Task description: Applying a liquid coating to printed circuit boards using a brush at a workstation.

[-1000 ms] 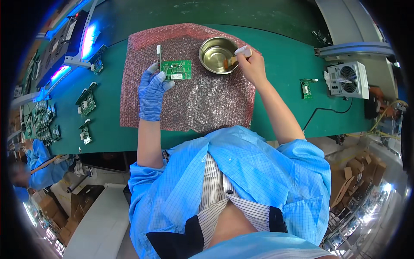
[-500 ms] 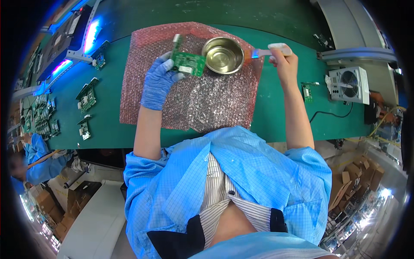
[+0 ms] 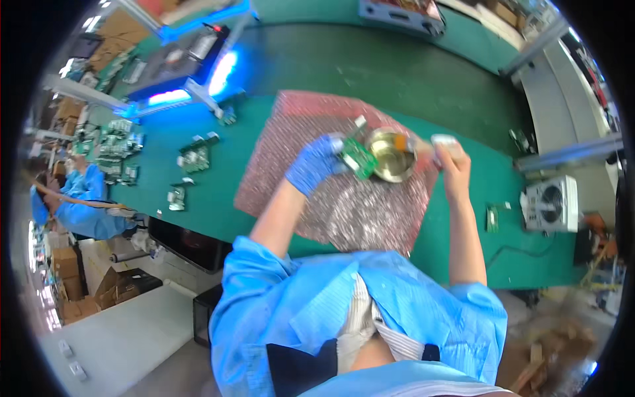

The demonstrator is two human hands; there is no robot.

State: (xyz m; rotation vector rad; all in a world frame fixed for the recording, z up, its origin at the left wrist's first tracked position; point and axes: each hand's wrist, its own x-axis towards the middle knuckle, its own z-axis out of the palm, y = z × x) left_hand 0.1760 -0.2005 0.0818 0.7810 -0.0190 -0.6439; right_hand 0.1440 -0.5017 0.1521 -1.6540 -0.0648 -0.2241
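My left hand point(image 3: 312, 165), in a blue glove, is closed on the edge of a green circuit board point(image 3: 360, 160). The board is tilted above a pink bubble-wrap sheet point(image 3: 360, 215), beside a round metal bowl point(image 3: 394, 169). My bare right hand point(image 3: 454, 173) grips a flat brush point(image 3: 423, 147) by its pale handle. The brush's orange-looking bristle end is over the bowl; blur hides whether it touches the inside. The bowl stands on the bubble wrap near its right side.
Several circuit boards point(image 3: 120, 147) lie at the left of the green table, others point(image 3: 196, 156) nearer. A dark device point(image 3: 178, 63) under blue light stands back left. At the right are a single board point(image 3: 492, 218) and a white fan unit point(image 3: 551, 204). Another person's blue sleeve point(image 3: 92, 198) shows far left.
My right hand has brought the brush left, from beside the bowl to over it. The board has turned in my left hand. The whole view has shifted and tilted.
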